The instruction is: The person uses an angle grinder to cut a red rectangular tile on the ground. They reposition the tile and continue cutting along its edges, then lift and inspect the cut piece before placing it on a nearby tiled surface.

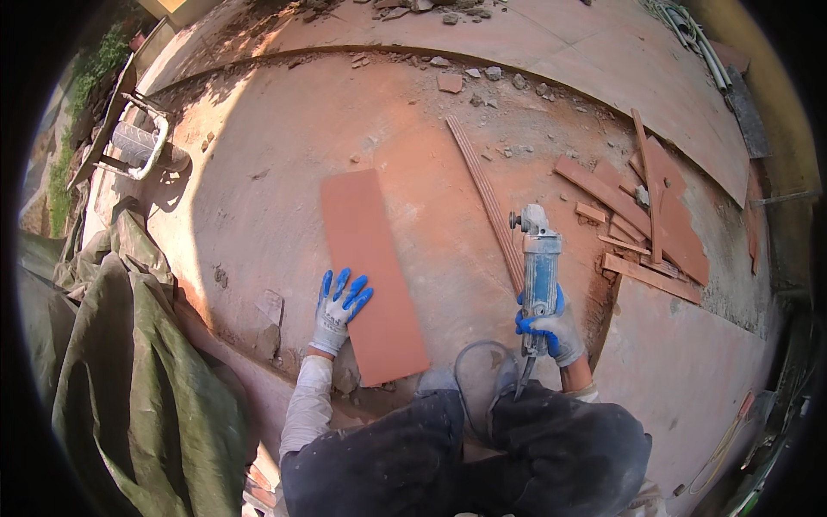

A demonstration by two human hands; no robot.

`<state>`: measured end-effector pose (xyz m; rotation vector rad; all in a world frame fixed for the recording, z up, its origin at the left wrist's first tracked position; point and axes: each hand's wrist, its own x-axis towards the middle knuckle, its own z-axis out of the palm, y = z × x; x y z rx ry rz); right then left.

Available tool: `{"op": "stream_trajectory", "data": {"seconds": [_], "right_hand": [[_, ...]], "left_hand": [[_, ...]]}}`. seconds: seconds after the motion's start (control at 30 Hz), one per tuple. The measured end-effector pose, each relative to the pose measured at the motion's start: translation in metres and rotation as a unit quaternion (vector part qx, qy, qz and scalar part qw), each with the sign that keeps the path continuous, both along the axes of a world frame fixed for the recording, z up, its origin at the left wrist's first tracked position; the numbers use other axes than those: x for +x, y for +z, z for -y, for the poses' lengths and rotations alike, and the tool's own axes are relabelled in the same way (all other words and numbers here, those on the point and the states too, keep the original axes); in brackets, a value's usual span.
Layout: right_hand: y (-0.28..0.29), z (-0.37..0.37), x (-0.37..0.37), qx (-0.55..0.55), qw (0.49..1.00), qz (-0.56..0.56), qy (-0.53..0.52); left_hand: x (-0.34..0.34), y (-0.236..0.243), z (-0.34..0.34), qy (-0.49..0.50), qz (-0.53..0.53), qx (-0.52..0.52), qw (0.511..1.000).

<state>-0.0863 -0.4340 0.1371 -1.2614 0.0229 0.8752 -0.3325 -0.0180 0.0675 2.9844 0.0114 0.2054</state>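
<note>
I see tile offcuts (680, 237) heaped at right, a green tarpaulin (142, 379) bunched lower left. The plain, reddish rectangular tile (388, 293) lies at centre; my left hand (338, 312) spreads over its left edge, my right hand (556, 332) clasps a dusty blue grinder (541, 265), right of centre.

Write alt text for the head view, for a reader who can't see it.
A gloved right hand grips a blue angle grinder while the gloved left hand, spread open, lies over the left edge of a long reddish slab. Reddish strips are piled at right; a green tarp lies crumpled at left.
</note>
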Motion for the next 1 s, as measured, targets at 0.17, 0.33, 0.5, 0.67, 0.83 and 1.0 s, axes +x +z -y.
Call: {"op": "stream_trajectory", "data": {"seconds": [0.17, 0.33, 0.5, 0.67, 0.83, 1.0], "right_hand": [[-0.001, -0.017, -0.005, 0.020, 1.000, -0.018, 0.003], [-0.002, -0.024, -0.011, 0.015, 0.999, -0.015, 0.025], [-0.001, -0.026, -0.011, 0.026, 0.999, -0.011, 0.039], [0.001, -0.035, -0.011, 0.050, 0.998, -0.022, 0.024], [0.006, -0.054, -0.001, 0.095, 0.994, -0.046, -0.003], [0.016, -0.065, 0.012, 0.109, 0.992, -0.060, -0.004]], "left_hand": [[-0.012, -0.023, -0.019, -0.035, -0.087, 0.049, 0.994], [-0.022, -0.038, -0.031, -0.049, -0.183, 0.076, 0.979], [-0.019, -0.031, -0.022, -0.024, -0.193, 0.075, 0.978], [0.012, 0.032, 0.068, 0.109, -0.087, -0.129, 0.982], [0.061, 0.086, 0.201, 0.090, -0.060, -0.557, 0.823], [0.101, 0.093, 0.217, 0.021, 0.068, -0.482, 0.873]]}}
